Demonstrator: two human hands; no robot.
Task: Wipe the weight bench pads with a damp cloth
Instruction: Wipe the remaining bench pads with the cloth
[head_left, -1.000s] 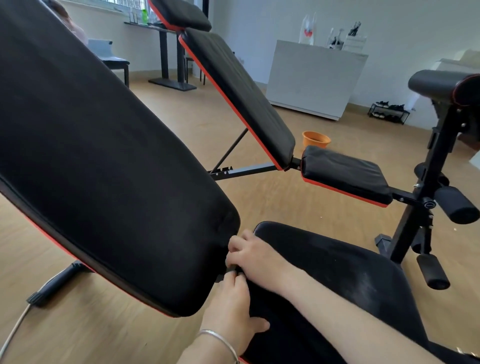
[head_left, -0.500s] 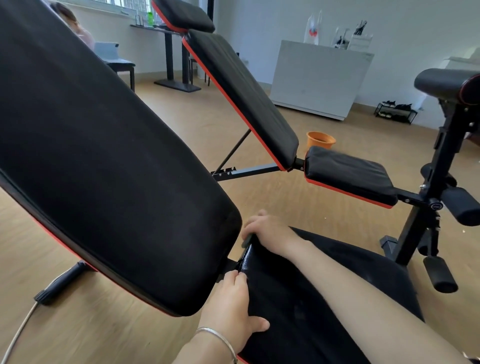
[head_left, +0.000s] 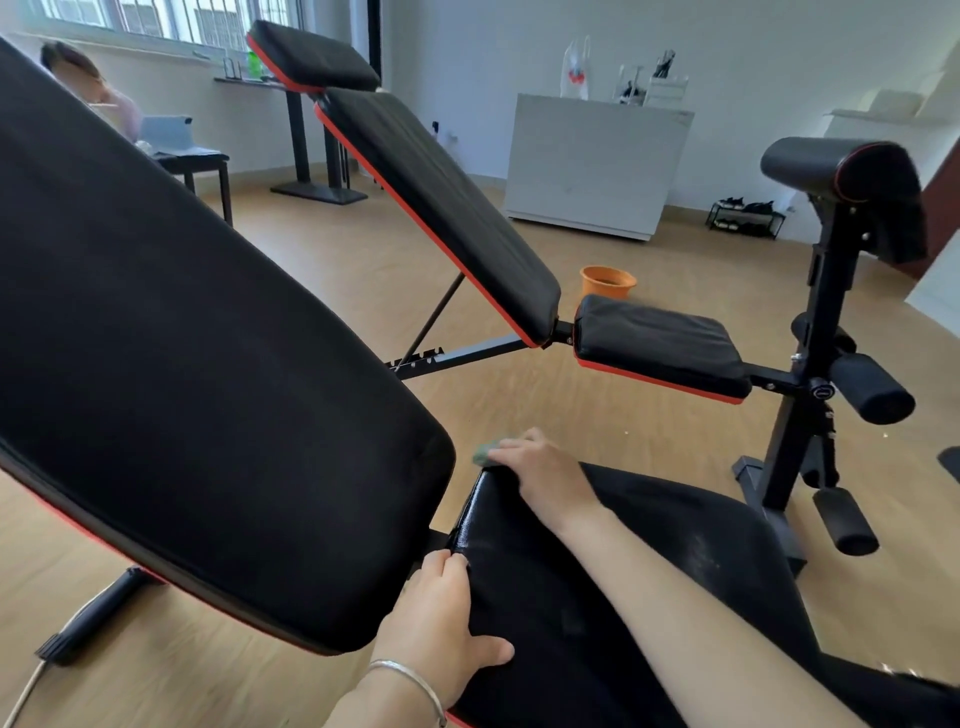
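Observation:
The near weight bench fills the front: its black tilted back pad (head_left: 182, 374) on the left and its black seat pad (head_left: 649, 582) below my arms. My right hand (head_left: 540, 473) presses a small green cloth (head_left: 485, 452) onto the seat pad's far back corner; only a bit of cloth shows past the fingers. My left hand (head_left: 441, 629), with a silver bracelet on the wrist, grips the seat pad's back edge near the gap between the two pads. That edge looks glossy.
A second bench (head_left: 441, 208) with a raised back pad and a seat pad (head_left: 660, 343) stands behind, its leg rollers (head_left: 872, 389) at the right. An orange bucket (head_left: 608, 280) sits on the wood floor. A white counter (head_left: 592, 161) and a seated person (head_left: 98, 93) are further back.
My right hand has slid with the cloth along the seat pad's back edge, away from my left hand toward the far corner. My left hand has kept its grip.

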